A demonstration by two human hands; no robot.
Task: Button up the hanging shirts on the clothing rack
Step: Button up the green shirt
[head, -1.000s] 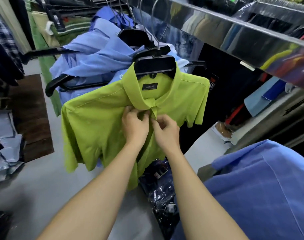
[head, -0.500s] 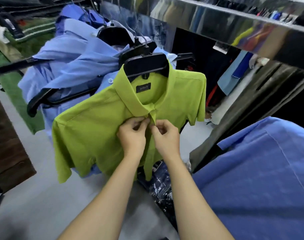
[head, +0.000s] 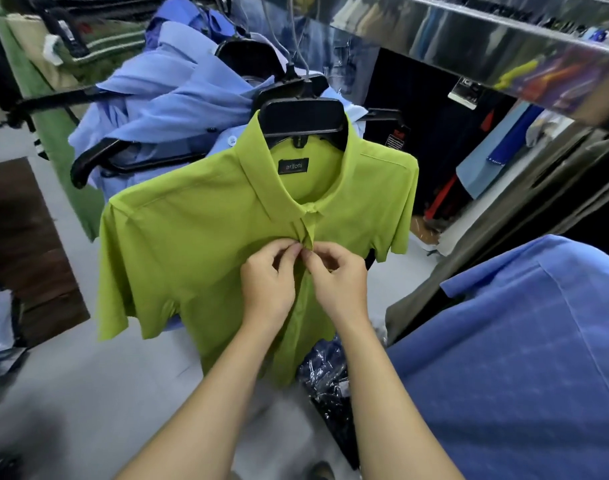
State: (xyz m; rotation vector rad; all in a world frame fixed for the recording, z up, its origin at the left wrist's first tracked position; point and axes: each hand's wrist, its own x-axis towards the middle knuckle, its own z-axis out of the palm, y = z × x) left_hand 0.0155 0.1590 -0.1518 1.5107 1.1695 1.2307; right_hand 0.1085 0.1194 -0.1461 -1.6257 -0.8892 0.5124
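- Plastic bag lies on the floor under the hem of the green shirt, with dark folded clothing inside (what kind cannot be told through the crinkled film).
- Green shirt hangs front and centre on a black hanger from the shiny metal rail that runs across the top right.
- It is short-sleeved and lime-coloured, with a turned-down collar and a small dark label inside the neck.
- Collar is closed at the top, and the front strip just below it looks closed too, down to where the fingers meet.
- Left hand pinches the edge of the shirt front between thumb and fingertips, fingers curled.
- Right hand pinches the opposite edge in the same way, its fingertips touching those of the left at the middle of the chest.
- Whatever button sits between the fingers is hidden by them.
- Light blue shirts hang bunched on black hangers just behind the green one, further along the rail.
- Another blue shirt fills the lower right corner, close to the right forearm.
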